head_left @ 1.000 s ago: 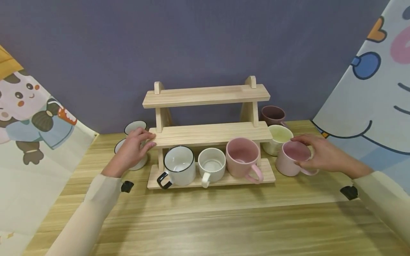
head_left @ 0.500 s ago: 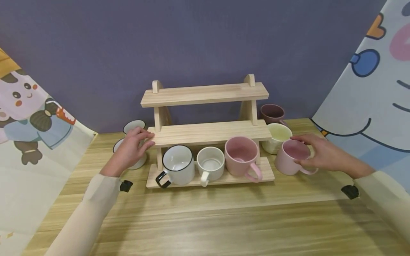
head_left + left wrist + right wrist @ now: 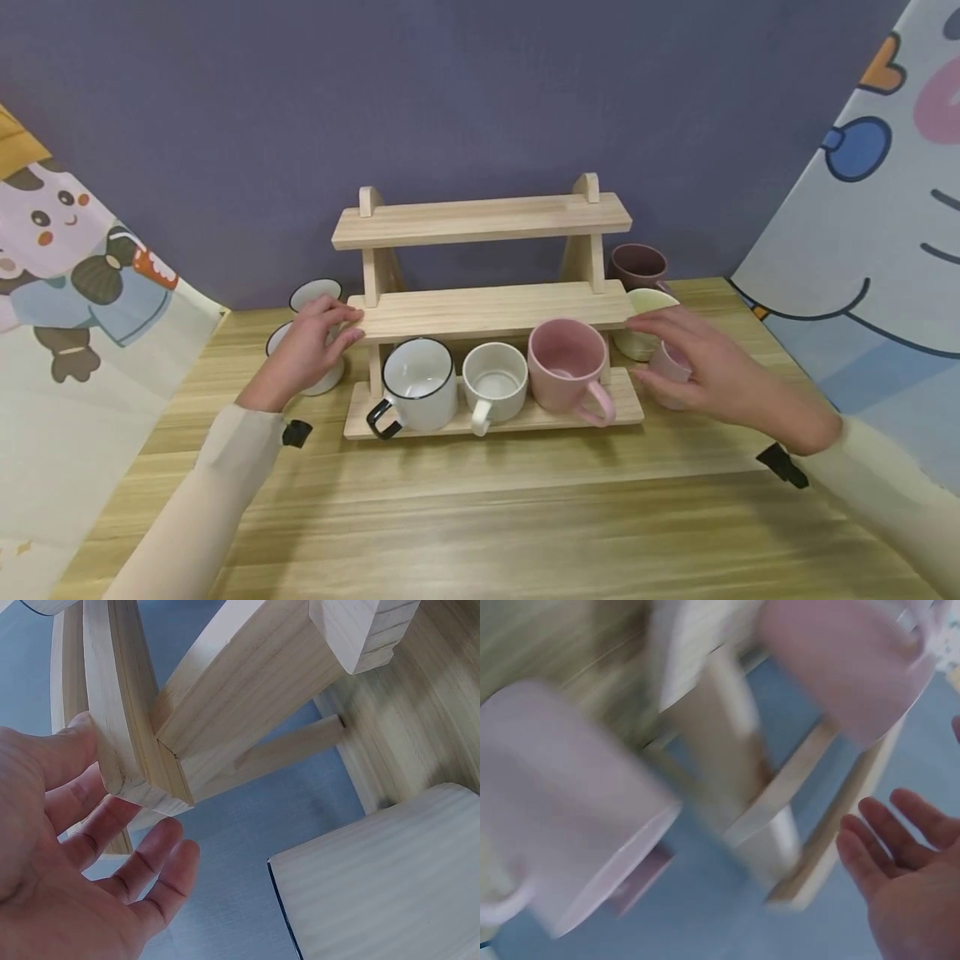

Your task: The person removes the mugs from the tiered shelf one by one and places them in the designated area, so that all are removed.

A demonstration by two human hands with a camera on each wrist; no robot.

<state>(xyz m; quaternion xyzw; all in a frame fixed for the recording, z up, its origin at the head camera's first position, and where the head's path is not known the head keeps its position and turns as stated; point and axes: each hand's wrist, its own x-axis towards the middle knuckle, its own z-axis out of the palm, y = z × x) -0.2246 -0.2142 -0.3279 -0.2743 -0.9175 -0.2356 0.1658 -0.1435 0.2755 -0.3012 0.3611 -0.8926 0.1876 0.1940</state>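
In the head view, a three-tier wooden display shelf (image 3: 487,310) stands at the centre. My left hand (image 3: 303,346) grips the left end of its middle board; in the left wrist view the thumb (image 3: 71,750) lies on one face, with fingers at the other. My right hand (image 3: 708,362) is open and holds nothing, fingertips near that board's right end. Behind it a pale pink mug (image 3: 562,802) stands on the table, partly hidden. On the bottom board sit a white mug with a black handle (image 3: 420,392), a small white cup (image 3: 495,387) and a pink mug (image 3: 566,367).
A cream mug (image 3: 637,343) and a dark mauve mug (image 3: 637,262) stand right of the shelf. Two white dark-rimmed mugs, one the rear mug (image 3: 315,293), stand on the left, partly behind my hand. A blue-grey backdrop (image 3: 480,100) rises behind the wood-grain table (image 3: 480,525).
My right hand has let go of the pale pink mug and moved left toward the shelf's right end. The left hand has stayed on the middle board.
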